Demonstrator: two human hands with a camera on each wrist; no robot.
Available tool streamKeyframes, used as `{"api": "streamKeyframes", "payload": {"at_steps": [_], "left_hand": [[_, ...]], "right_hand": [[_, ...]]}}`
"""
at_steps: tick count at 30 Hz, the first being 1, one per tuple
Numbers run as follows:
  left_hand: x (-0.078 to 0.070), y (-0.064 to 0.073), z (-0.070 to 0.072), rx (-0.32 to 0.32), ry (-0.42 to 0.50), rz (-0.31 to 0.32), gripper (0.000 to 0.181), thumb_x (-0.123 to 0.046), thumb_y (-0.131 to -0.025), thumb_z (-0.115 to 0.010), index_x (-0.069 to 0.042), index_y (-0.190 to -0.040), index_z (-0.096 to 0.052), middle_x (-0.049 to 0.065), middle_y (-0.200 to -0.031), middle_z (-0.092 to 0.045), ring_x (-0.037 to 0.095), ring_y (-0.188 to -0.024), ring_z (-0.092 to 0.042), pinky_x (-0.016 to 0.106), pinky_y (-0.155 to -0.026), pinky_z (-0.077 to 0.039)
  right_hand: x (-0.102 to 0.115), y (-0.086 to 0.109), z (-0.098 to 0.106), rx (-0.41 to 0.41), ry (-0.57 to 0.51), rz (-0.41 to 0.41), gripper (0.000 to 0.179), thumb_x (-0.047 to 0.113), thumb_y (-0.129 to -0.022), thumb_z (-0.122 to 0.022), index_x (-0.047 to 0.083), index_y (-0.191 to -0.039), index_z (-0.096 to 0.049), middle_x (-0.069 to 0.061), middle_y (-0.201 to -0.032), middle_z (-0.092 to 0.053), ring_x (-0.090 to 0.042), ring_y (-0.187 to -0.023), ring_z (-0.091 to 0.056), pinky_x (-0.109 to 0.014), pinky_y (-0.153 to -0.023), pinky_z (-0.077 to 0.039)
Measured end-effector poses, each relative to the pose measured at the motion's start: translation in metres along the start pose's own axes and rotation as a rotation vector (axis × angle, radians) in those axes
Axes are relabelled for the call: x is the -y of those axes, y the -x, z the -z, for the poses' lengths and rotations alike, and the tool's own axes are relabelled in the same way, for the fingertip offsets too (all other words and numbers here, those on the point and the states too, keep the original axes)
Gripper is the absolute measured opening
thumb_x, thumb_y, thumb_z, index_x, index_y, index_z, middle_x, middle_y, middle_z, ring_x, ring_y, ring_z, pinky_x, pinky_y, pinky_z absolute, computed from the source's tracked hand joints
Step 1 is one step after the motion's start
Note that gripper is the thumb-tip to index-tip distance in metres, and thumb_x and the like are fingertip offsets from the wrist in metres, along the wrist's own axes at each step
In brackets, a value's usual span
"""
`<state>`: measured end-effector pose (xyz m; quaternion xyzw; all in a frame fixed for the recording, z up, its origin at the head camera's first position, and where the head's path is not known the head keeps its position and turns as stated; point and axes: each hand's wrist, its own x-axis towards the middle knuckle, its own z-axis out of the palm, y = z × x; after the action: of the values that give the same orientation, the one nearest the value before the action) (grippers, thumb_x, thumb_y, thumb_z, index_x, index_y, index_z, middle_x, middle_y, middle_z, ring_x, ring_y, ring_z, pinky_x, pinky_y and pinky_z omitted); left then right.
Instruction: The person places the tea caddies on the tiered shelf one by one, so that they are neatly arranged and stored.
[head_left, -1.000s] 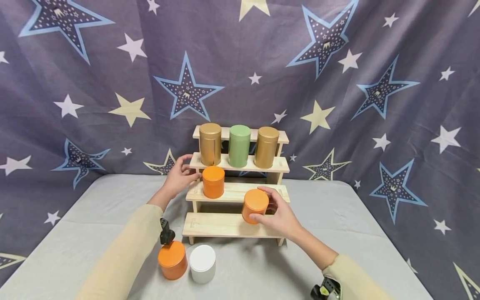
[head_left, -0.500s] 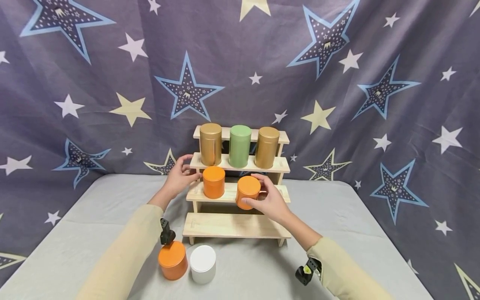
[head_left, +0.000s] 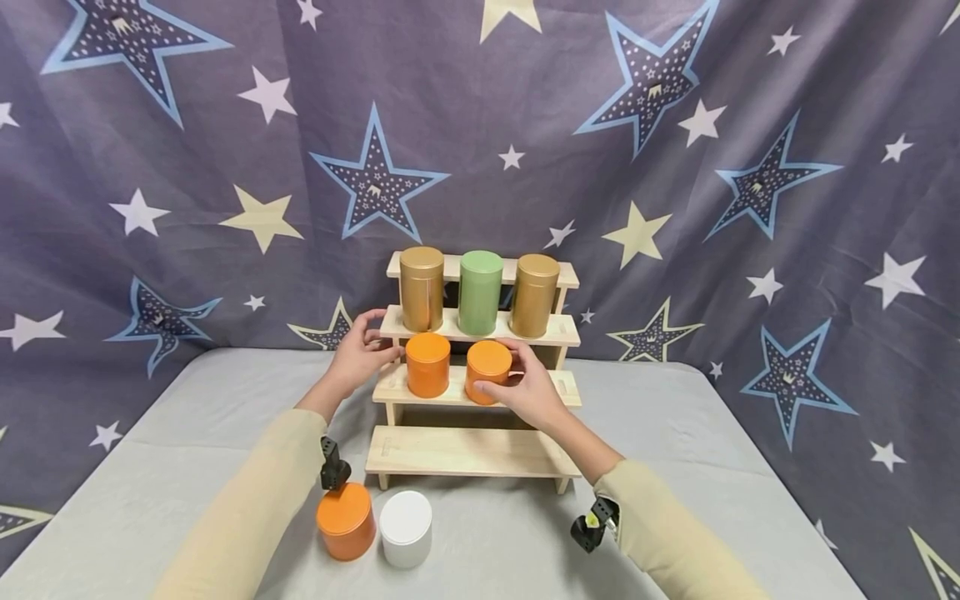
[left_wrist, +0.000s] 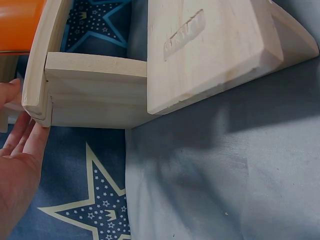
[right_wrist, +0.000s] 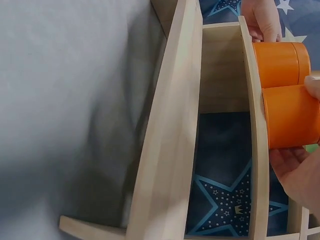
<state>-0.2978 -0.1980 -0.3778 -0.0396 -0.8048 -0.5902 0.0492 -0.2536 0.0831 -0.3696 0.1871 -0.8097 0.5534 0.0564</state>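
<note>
A wooden tiered display stand stands on the grey cloth. My left hand grips its left side at the second tier from the bottom; in the left wrist view, thumb and fingers lie either side of the wood. My right hand holds an orange tin between thumb and fingers at the second tier, near its middle. In the right wrist view this tin sits at the plank, close beside another orange tin, which stands on the same tier to its left.
Two gold tins flank a green tin on the third tier. In front of the stand, a third orange tin and a white tin stand on the cloth. A star-patterned curtain hangs behind.
My right hand has carried the orange tin up and left, from above the lowest tier to the second tier beside the other orange tin. My left hand has stayed in place.
</note>
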Motion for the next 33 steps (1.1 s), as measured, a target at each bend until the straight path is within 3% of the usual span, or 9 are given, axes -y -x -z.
{"api": "streamKeyframes", "payload": {"at_steps": [16,33], "left_hand": [[0.000,-0.002,-0.002,0.009,0.016,-0.002,0.074,-0.002,-0.084,-0.066,-0.013,-0.143,-0.024,0.024,-0.129,-0.051,0.037,-0.121,-0.051,0.044,-0.097,-0.045],[0.001,-0.002,-0.001,-0.001,0.010,0.001,0.074,-0.002,-0.084,-0.066,-0.014,-0.143,-0.024,0.025,-0.127,-0.052,0.037,-0.120,-0.052,0.043,-0.096,-0.047]], "right_hand": [[-0.005,-0.010,-0.006,-0.056,0.004,-0.054,0.069,0.019,-0.073,-0.081,0.015,-0.132,-0.045,-0.008,-0.116,-0.056,-0.023,-0.097,-0.055,-0.033,-0.086,-0.049],[-0.009,-0.009,-0.015,-0.096,-0.048,-0.038,0.069,0.020,-0.073,-0.081,0.015,-0.132,-0.045,-0.010,-0.113,-0.056,-0.022,-0.096,-0.054,-0.033,-0.085,-0.048]]}}
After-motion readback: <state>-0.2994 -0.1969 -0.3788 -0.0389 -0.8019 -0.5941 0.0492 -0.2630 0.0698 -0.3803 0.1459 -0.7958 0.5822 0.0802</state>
